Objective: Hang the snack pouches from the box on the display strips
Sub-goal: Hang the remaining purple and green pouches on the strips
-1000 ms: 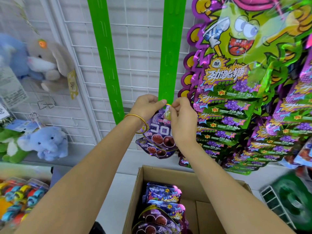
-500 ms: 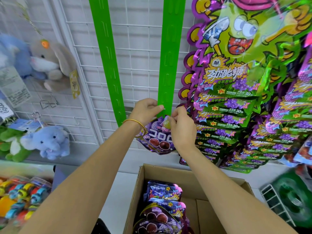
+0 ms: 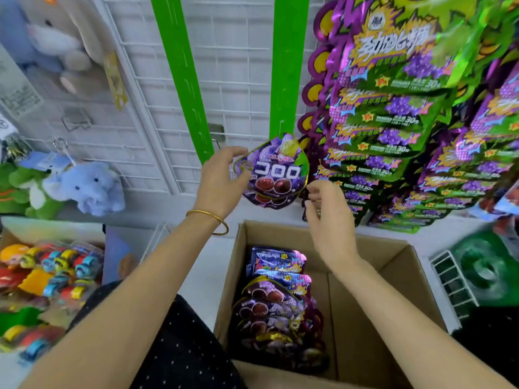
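grape pouch at the foot of the right strip, both hands loose

on my feed the purple grape pouch sits at the lower end of the right green display strip, upright and facing the camera, with a second pouch of the same kind peeking out just beneath it. the left hand is beside the pouch's left edge, fingers relaxed and spread, not gripping; its thumb overlaps that edge, and i cannot tell whether it truly touches. a gold bangle circles that wrist. the right hand hangs just right of the pouch, apart from it, fingers loosely curled around nothing i can make out. the left green display strip is bare against the white wire grid. below the hands the cardboard box stands open, with a row of pouches stacked along its left side. green-and-purple candy packs hang thickly to the right, and a blue plush elephant hangs at the left.
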